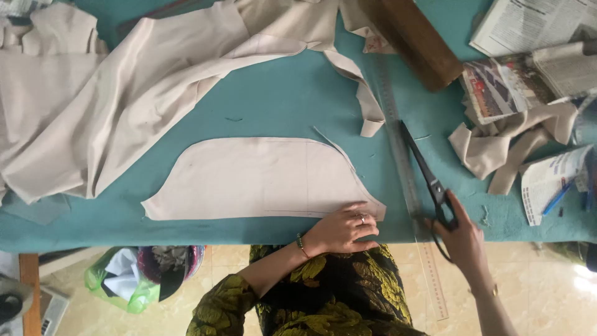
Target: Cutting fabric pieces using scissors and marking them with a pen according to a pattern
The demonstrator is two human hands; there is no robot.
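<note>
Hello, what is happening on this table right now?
A person is working with beige cloth on a teal table. The left hand presses flat on a cut cloth piece. The right hand holds black scissors, which lie closed beside a clear ruler. More cloth lies bunched behind.

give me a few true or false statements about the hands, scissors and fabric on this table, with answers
1. The right hand grips black scissors. True.
2. The left hand rests on the cut beige fabric piece. True.
3. The scissors are cutting through the fabric piece. False: they lie apart from it, beside the clear ruler.
4. The table cover is red. False: it is teal.
5. The left hand wears a ring and a bracelet. True.
6. The folded newspapers lie at the table's left end. False: they are at the right end.
</note>
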